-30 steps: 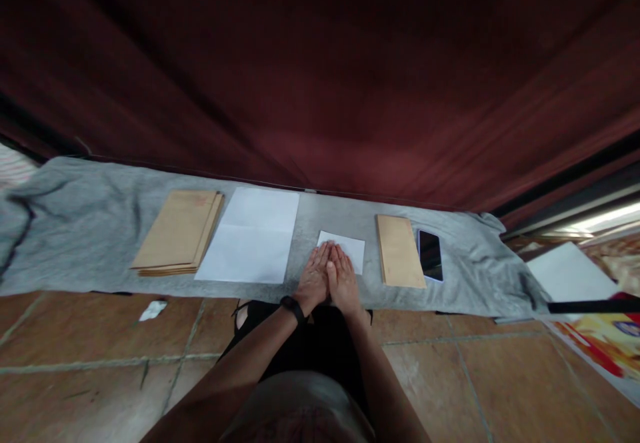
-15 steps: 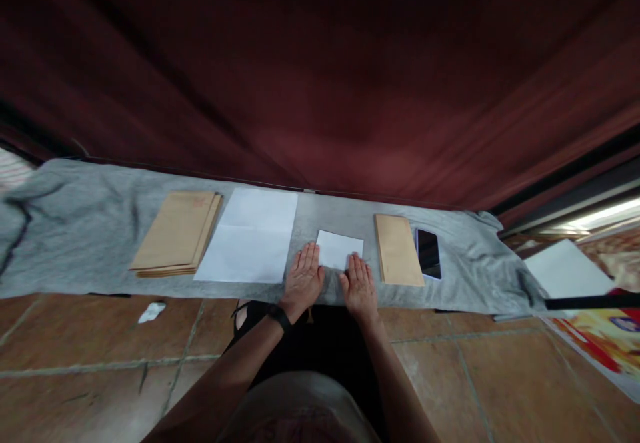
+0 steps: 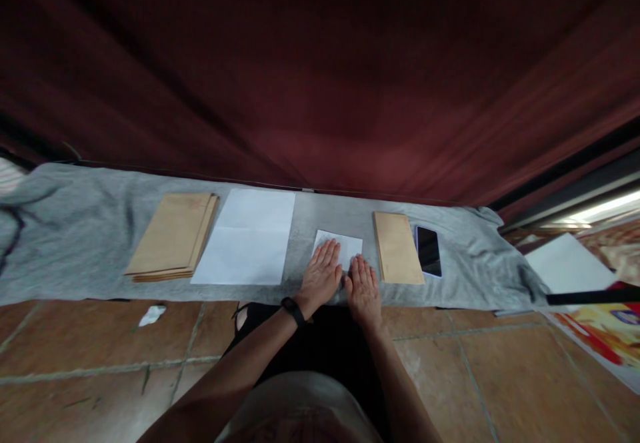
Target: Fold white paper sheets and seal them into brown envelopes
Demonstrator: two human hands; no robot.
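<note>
A small white piece of paper [image 3: 349, 243], seemingly folded, lies on the grey cloth in front of me. My left hand [image 3: 323, 275] rests flat across its left and lower part, fingers stretched out, with a dark band on the wrist. Flat beside its lower right corner is my right hand [image 3: 363, 290], fingers extended. To the left lies a large white sheet [image 3: 245, 240] with a faint crease across it. A single brown envelope [image 3: 399, 250] is on the right, close to my right hand.
A stack of brown envelopes [image 3: 170, 233] sits at the left on the grey cloth [image 3: 100, 196]. Beyond the single envelope lies a phone [image 3: 429, 252]. A dark red curtain [image 3: 320, 96] hangs behind. Crumpled white paper [image 3: 152, 315] is on the tiled floor.
My left hand has slid right, from the paper's left edge onto its surface. My right hand has shifted slightly right and down, off the paper's lower right corner.
</note>
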